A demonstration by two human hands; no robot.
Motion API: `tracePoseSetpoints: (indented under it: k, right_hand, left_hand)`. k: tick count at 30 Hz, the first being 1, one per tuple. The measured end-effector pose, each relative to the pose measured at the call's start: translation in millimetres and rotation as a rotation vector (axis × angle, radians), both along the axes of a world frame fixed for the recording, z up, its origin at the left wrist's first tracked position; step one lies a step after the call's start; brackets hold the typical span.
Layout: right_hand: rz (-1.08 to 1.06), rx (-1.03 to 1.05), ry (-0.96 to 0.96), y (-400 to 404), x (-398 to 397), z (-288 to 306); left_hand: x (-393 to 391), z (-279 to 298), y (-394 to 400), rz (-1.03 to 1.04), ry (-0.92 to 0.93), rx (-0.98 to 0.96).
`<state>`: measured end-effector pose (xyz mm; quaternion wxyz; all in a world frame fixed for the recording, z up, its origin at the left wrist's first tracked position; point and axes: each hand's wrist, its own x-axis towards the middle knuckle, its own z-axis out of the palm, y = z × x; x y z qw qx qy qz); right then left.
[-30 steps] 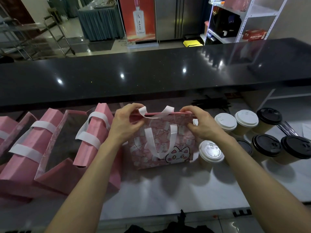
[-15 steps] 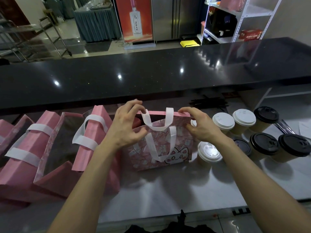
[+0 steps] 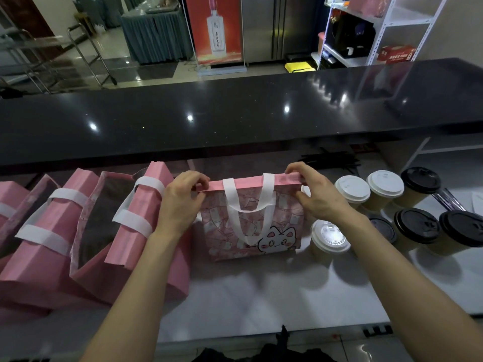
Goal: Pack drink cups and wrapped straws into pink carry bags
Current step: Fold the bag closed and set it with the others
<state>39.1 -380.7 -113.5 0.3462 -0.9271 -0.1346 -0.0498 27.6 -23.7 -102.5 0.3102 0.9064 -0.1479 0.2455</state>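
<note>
Both hands' grip, left hand (image 3: 180, 199) and right hand (image 3: 313, 194), pinching pink bag (image 3: 251, 226) rim, now pulled taut, straighter.

Little is reading clearly. The white plastic lid (image 3: 329, 236) on the nearest tan paper cup is showing raised lettering round its rim, seemingly "CAUTION CONTENTS HOT". The red standing poster (image 3: 216, 30) and red carton (image 3: 396, 53) are bearing characters too small to read.

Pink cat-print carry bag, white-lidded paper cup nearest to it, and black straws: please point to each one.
Pink cat-print carry bag (image 3: 277, 239): head view, cat face on front panel.
White-lidded paper cup (image 3: 329, 235): head view, lid centre.
Black straws (image 3: 329, 161): head view, middle of the pile.
</note>
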Motion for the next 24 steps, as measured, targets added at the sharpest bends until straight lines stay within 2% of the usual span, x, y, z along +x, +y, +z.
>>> tracePoseSetpoints:
  k: [4, 8, 16, 20, 24]
  right_hand:
    - [0.049, -0.059, -0.059, -2.7, -1.2, -1.9]
    - [0.066, -0.039, -0.069, -6.4, -2.7, 1.0]
    - [0.052, -0.054, -0.068, -2.4, 0.7, 5.9]
    - [-0.010, -0.068, -0.084, -1.4, 3.0, 2.8]
    - [-0.002, -0.071, -0.065, 0.8, 7.7, 1.4]
  left_hand:
    - [-1.3, 3.7, 10.3, -0.095, 0.005, 0.099]
    - [-3.9, 5.4, 18.9, -0.126, 0.061, 0.087]
    - [1.1, -8.1, 4.9, -0.013, 0.244, -0.272]
    - [-1.6, 1.4, 7.6, -0.117, 0.141, -0.114]
    - [7.6, 9.7, 5.9, -0.115, 0.201, 0.031]
